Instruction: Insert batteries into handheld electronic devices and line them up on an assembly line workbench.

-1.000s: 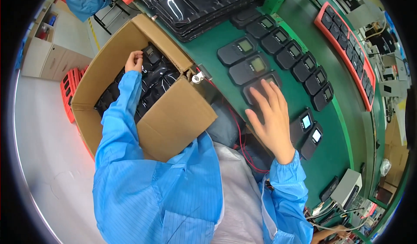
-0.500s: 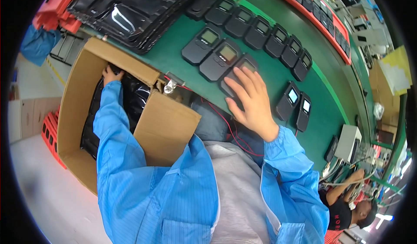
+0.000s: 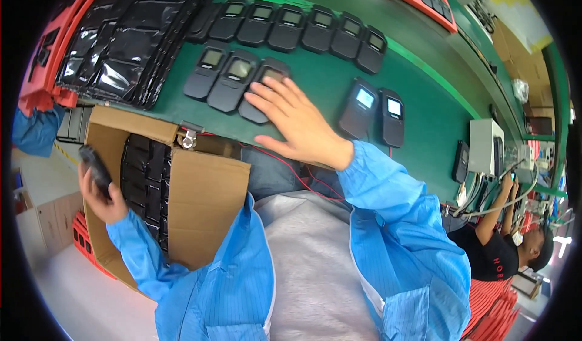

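Above the left side of an open cardboard box (image 3: 209, 189), my left hand (image 3: 100, 195) grips a black handheld device (image 3: 95, 164) tilted upward. Black plastic trays (image 3: 145, 177) fill the inside of the box. Stretched out with spread fingers, my right hand (image 3: 303, 125) lies over the lower face of another black handheld device (image 3: 262, 101) on the green bench, partly hiding it. Left of that one lie two similar devices (image 3: 233, 83) with small grey screens. Further right, two handheld devices (image 3: 359, 108) have lit screens.
Several more devices (image 3: 288, 28) form a row at the back of the green bench (image 3: 424, 159). A stack of black plastic trays (image 3: 130, 37) stands at the far left, beside red trays (image 3: 42, 68). At right are a white box (image 3: 483, 150), cables and a co-worker (image 3: 494, 238).
My left hand has come up out of the box with a handheld device in it. My right hand stays over the same device. The whole view has shifted.
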The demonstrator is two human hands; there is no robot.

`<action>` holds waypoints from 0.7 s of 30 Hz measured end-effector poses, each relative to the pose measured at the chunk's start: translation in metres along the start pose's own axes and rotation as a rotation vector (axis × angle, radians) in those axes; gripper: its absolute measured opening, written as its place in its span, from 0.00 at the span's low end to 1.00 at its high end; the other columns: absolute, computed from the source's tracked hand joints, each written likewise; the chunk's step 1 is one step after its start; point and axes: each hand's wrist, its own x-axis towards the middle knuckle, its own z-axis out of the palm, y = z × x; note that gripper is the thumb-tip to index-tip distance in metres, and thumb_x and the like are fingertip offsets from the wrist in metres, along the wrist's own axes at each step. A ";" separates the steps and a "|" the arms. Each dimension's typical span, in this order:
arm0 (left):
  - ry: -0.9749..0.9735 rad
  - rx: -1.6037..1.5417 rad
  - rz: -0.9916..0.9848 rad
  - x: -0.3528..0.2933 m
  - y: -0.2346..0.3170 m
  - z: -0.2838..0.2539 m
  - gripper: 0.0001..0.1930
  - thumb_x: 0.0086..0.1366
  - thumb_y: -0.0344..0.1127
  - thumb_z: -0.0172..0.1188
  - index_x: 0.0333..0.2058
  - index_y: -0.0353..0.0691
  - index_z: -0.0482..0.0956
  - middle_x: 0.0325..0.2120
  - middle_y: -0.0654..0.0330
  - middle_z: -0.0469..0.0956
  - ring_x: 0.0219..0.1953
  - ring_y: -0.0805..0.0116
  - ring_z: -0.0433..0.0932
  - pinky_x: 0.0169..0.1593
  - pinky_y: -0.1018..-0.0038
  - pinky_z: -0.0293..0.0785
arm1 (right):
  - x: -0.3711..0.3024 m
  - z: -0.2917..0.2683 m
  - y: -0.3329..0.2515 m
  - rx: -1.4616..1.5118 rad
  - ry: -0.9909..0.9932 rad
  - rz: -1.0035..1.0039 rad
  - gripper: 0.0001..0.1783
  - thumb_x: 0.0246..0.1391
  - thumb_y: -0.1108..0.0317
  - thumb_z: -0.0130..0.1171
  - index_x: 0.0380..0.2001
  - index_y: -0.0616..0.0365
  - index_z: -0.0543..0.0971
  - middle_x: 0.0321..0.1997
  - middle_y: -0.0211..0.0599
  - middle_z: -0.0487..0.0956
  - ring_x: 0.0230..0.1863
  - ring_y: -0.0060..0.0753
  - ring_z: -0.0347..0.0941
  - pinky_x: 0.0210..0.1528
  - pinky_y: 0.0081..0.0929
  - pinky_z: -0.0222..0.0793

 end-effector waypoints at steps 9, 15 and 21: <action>-0.285 -0.345 0.412 0.013 0.176 0.206 0.31 0.49 0.28 0.62 0.56 0.35 0.69 0.59 0.42 0.69 0.61 0.45 0.70 0.64 0.61 0.66 | -0.018 -0.027 0.018 0.299 0.568 -0.028 0.31 0.60 0.63 0.51 0.66 0.58 0.63 0.70 0.46 0.63 0.73 0.55 0.53 0.72 0.53 0.45; -0.391 -0.197 0.367 -0.010 0.183 0.267 0.26 0.51 0.24 0.64 0.52 0.36 0.74 0.53 0.46 0.75 0.57 0.48 0.73 0.59 0.59 0.70 | -0.020 -0.007 -0.008 0.068 0.448 0.120 0.30 0.60 0.61 0.53 0.65 0.56 0.65 0.68 0.46 0.66 0.71 0.55 0.56 0.72 0.56 0.44; -0.084 0.064 0.186 0.018 0.101 0.187 0.19 0.61 0.26 0.59 0.52 0.36 0.74 0.56 0.49 0.72 0.58 0.53 0.70 0.61 0.62 0.66 | -0.028 0.003 0.007 0.044 0.293 0.197 0.30 0.59 0.59 0.56 0.63 0.54 0.67 0.66 0.46 0.67 0.71 0.51 0.58 0.72 0.55 0.43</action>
